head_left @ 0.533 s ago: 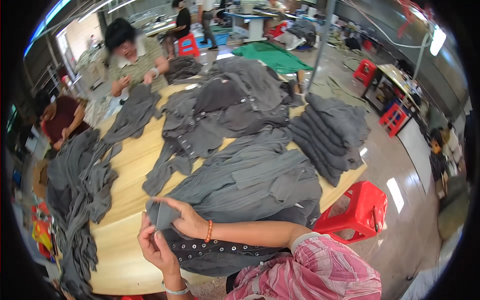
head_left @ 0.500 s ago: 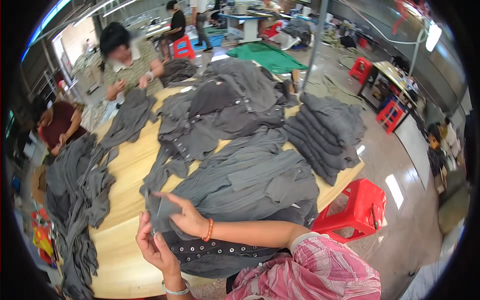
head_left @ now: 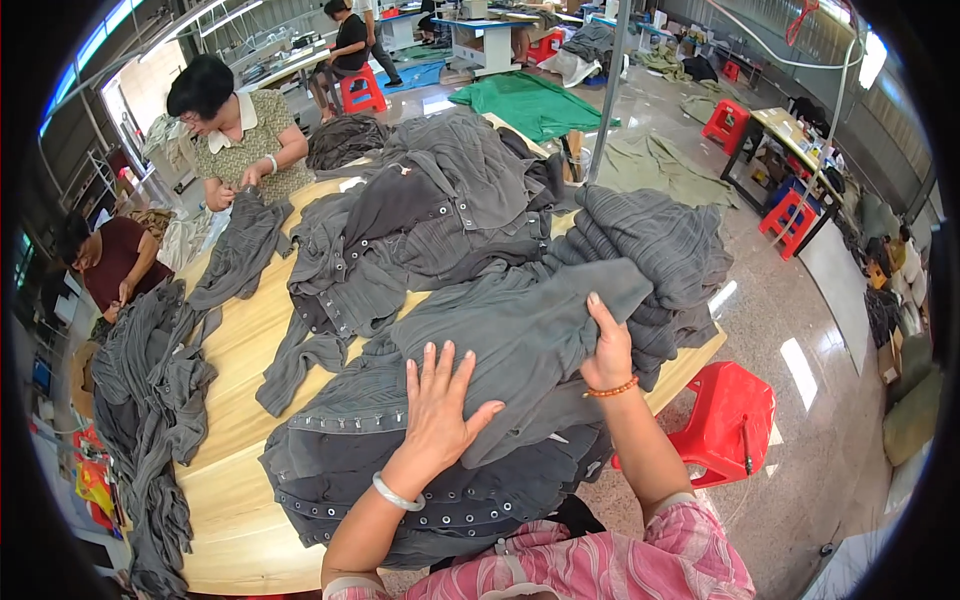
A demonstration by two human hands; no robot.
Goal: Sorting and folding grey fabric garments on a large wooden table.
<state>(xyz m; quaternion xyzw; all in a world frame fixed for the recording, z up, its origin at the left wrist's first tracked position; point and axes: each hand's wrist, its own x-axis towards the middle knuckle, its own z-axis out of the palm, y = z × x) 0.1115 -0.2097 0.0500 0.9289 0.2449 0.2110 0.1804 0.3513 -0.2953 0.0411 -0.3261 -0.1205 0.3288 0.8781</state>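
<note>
A dark grey garment (head_left: pixel 510 345) with a row of metal fasteners along one edge is spread over other grey clothes at the near side of the table. My left hand (head_left: pixel 440 410) lies on its cloth, fingers spread apart. At the garment's right end my right hand (head_left: pixel 607 350) grips the raised fabric, thumb on top and the other fingers hidden underneath. Below my left hand, a darker garment (head_left: pixel 400 505) with rows of metal eyelets lies at the table's near edge. Just beyond my right hand rises a stack of folded grey garments (head_left: pixel 665 240).
More grey garments (head_left: pixel 420 210) are heaped mid-table, and others hang over the left edge of the wooden table (head_left: pixel 235 450). A red stool (head_left: pixel 725 420) stands at the right. Across the table, a person (head_left: pixel 250 150) handles grey cloth; another person (head_left: pixel 120 255) is at the left.
My hands have parted from the small piece of cloth they held together at the left. The right has swung right, lifting the garment's end; the left has moved right and flattened onto it.
</note>
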